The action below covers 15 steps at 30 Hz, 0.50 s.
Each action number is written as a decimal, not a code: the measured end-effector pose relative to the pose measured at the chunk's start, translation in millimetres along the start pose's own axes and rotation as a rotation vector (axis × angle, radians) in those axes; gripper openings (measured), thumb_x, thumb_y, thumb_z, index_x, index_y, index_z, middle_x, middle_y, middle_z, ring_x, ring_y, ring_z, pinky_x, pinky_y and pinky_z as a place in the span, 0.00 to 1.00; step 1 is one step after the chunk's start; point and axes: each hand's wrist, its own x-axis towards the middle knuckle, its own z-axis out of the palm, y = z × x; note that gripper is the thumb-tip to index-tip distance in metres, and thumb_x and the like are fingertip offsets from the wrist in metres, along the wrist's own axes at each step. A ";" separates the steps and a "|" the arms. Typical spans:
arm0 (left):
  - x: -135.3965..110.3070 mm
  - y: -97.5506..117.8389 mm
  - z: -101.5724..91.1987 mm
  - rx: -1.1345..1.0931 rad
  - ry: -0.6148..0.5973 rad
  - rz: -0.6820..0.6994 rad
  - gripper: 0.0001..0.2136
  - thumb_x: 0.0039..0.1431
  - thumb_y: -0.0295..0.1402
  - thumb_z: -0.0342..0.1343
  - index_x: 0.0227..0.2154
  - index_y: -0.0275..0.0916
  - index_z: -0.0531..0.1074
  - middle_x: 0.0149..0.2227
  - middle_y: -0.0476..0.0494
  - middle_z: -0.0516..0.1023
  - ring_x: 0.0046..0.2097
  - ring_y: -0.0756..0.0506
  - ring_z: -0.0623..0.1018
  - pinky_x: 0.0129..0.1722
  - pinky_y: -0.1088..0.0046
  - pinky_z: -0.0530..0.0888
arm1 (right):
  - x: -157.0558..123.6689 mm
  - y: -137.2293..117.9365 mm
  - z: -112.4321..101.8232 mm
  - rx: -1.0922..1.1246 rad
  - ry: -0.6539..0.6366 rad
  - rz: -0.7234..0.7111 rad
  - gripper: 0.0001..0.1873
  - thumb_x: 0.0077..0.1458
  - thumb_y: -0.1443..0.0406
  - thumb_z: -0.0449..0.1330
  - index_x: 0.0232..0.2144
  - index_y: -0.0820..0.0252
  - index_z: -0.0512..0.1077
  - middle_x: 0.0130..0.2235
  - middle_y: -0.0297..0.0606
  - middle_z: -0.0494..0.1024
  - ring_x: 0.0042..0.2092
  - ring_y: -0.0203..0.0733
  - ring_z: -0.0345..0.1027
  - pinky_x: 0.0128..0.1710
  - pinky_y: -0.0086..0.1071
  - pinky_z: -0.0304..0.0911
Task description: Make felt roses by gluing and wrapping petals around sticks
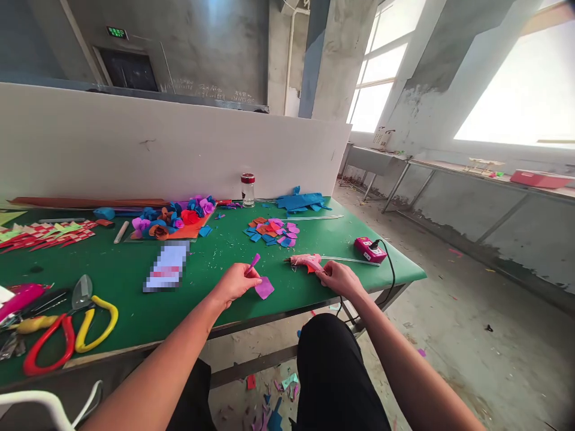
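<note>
Near the table's front edge, my left hand [236,281] pinches a purple paper piece [265,288], with a narrow rolled purple strip [254,261] sticking up between the fingers. To the right, my right hand [338,279] is closed on the handle of a pink hot glue gun [306,261], whose nozzle points left. The gun is at the tabletop; whether it rests on it I cannot tell. Just beyond both hands lies a loose group of cut paper petals [274,231] in purple, orange and blue. Finished-looking paper flowers [173,218] are heaped farther left.
Scissors with red and yellow handles [81,323] lie front left. A pink power socket [370,250] with a black cable stands at the right edge. A red-lidded glass jar [247,190] and blue paper [303,202] are by the white partition [179,143].
</note>
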 end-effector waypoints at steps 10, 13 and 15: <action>6.6 -5.3 4.5 0.103 0.042 0.032 0.08 0.37 0.34 0.64 0.18 0.38 0.72 0.21 0.48 0.75 0.27 0.47 0.73 0.28 0.73 0.65 | -15.1 -1.4 -14.3 1.047 -0.236 0.024 0.19 0.47 0.50 0.67 0.29 0.59 0.69 0.27 0.34 0.74 0.27 0.36 0.67 0.28 0.30 0.64; 5.2 -4.3 6.2 0.134 0.039 0.019 0.07 0.37 0.32 0.64 0.17 0.38 0.71 0.20 0.49 0.75 0.27 0.47 0.73 0.28 0.73 0.64 | -30.3 -9.4 -14.6 1.353 -0.412 0.071 0.18 0.47 0.54 0.69 0.35 0.59 0.72 0.30 0.34 0.74 0.28 0.35 0.67 0.32 0.31 0.69; 3.6 -2.4 7.0 0.157 0.040 0.011 0.06 0.38 0.31 0.63 0.17 0.38 0.70 0.20 0.49 0.74 0.26 0.47 0.72 0.27 0.73 0.63 | -35.1 -16.5 -11.5 1.409 -0.564 0.135 0.18 0.50 0.52 0.66 0.34 0.59 0.73 0.27 0.33 0.71 0.23 0.33 0.63 0.26 0.30 0.67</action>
